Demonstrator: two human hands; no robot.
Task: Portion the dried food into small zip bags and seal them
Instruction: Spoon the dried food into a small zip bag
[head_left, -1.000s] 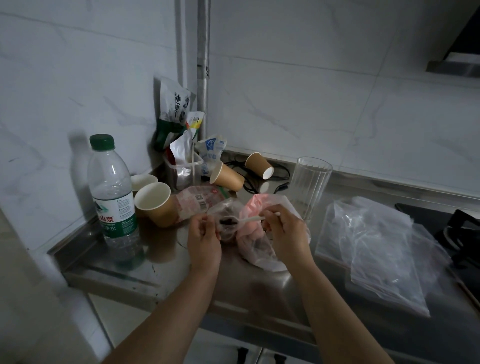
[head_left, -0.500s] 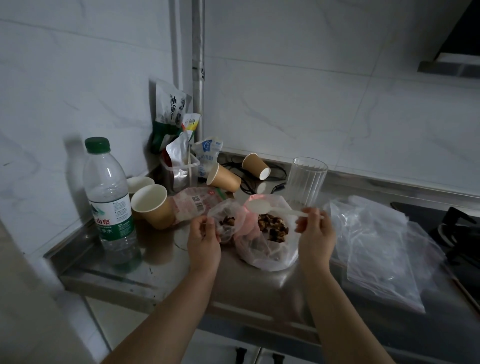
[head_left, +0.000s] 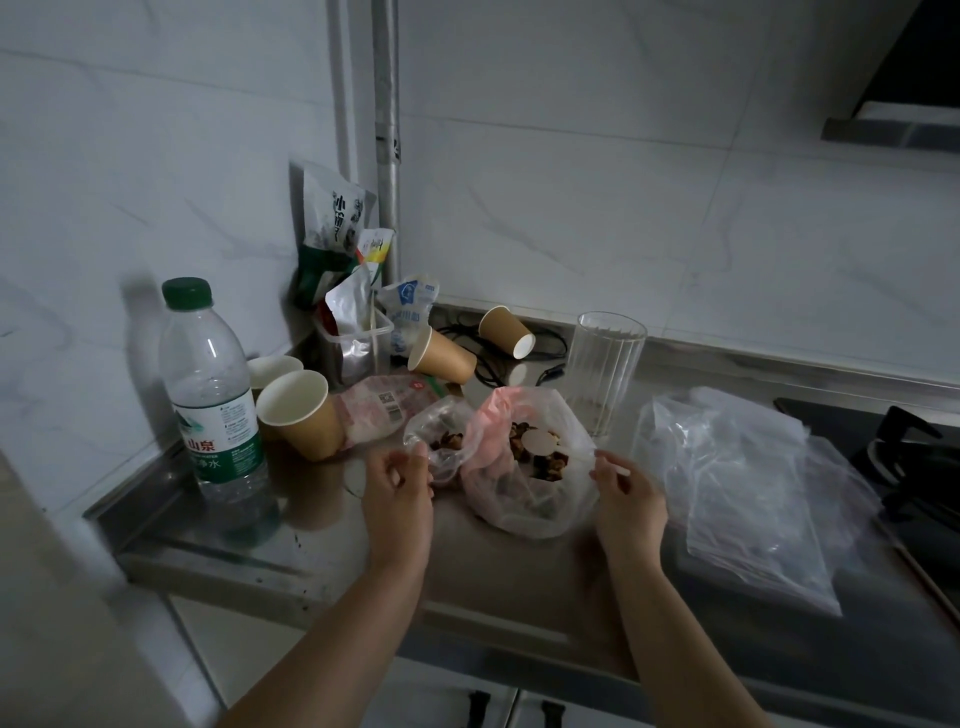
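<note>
Both hands sit at centre frame over our steel counter (head_left: 363, 551). Our left hand (head_left: 397, 491) pinches the rim of a small zip bag (head_left: 439, 439) holding a few dark pieces. Our right hand (head_left: 626, 496) pinches a white spoon (head_left: 540, 446), its bowl resting on dried food (head_left: 545, 460) inside the larger pinkish bag (head_left: 519, 499). Spare clear bags (head_left: 748, 488) lie at right.

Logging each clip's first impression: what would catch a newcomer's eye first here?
Centre of the steel counter: an open pink-tinted bag of dark dried food with a white spoon lying in it, the right hand pinching its handle. Just left, the left hand pinches the small zip bag, already holding a few pieces. A green-capped water bottle stands tall at far left.
</note>
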